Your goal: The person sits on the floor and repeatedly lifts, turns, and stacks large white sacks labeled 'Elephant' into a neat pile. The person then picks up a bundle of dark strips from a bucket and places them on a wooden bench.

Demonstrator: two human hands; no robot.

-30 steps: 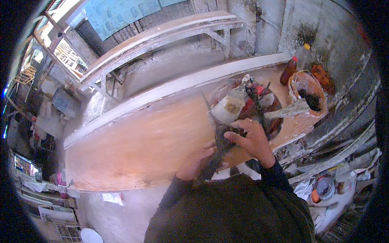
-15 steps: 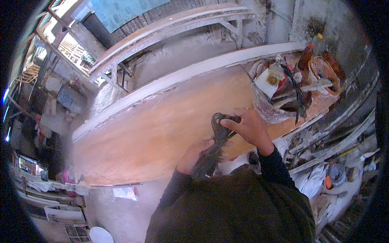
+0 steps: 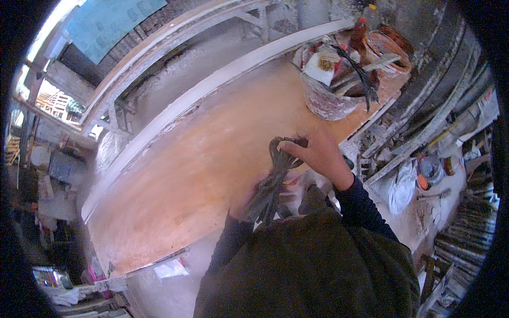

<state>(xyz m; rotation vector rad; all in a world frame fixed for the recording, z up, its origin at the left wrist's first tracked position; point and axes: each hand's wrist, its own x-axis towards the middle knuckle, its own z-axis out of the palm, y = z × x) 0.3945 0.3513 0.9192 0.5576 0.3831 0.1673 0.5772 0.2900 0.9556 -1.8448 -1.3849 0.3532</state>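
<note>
Fingers of your right hand [image 3: 322,155] pinch the looped end [image 3: 273,152], probably the surest hold, of a dark strand bundle [image 3: 273,184], likely light and limp; your left hand's grip [image 3: 242,205] is unclear.

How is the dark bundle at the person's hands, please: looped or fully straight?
Looped at its upper end: the dark bundle bends round at the right hand, and its strands trail down beside the left hand.

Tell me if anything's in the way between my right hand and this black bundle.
Nothing visible is in the way: your right hand directly holds the black bundle by its looped upper end.
</note>
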